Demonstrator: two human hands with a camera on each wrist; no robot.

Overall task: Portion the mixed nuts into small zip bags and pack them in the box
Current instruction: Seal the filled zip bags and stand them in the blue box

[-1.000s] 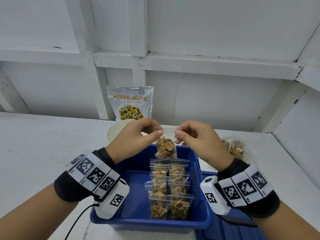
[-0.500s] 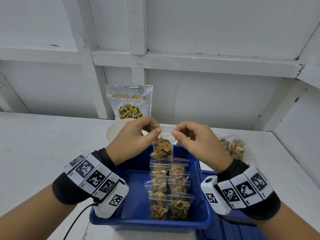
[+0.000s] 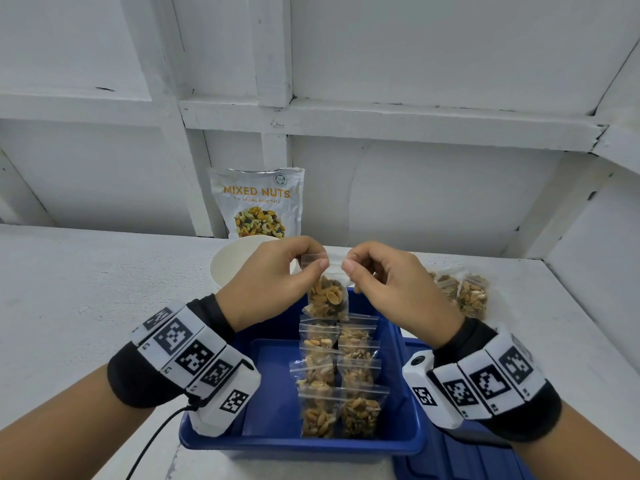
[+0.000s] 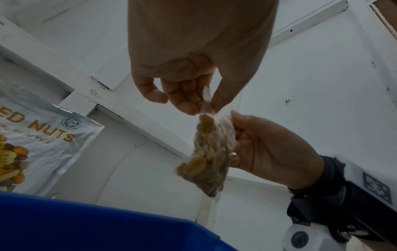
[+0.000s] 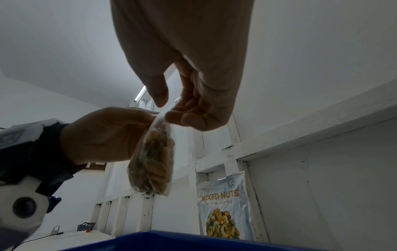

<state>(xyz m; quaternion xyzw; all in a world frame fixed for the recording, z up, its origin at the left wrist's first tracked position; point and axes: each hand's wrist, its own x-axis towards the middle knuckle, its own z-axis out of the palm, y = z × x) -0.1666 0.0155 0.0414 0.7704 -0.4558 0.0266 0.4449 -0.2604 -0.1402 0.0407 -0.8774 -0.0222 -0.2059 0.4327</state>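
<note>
1. The white bowl sits behind the blue box, to its left.
2. The nut packet stands behind the box, leaning on the wall.
3. The left hand pinches the left top corner of a small bag of nuts.
4. This bag hangs above the back of the box.
5. Filled bags lie in two rows inside the box.
6. The right hand pinches the bag's right top corner.
7. More filled bags lie on the table right of the box.

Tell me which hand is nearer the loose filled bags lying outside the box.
Right. The right hand is just beside the loose bags; the left hand is farther, across the held bag.
</note>
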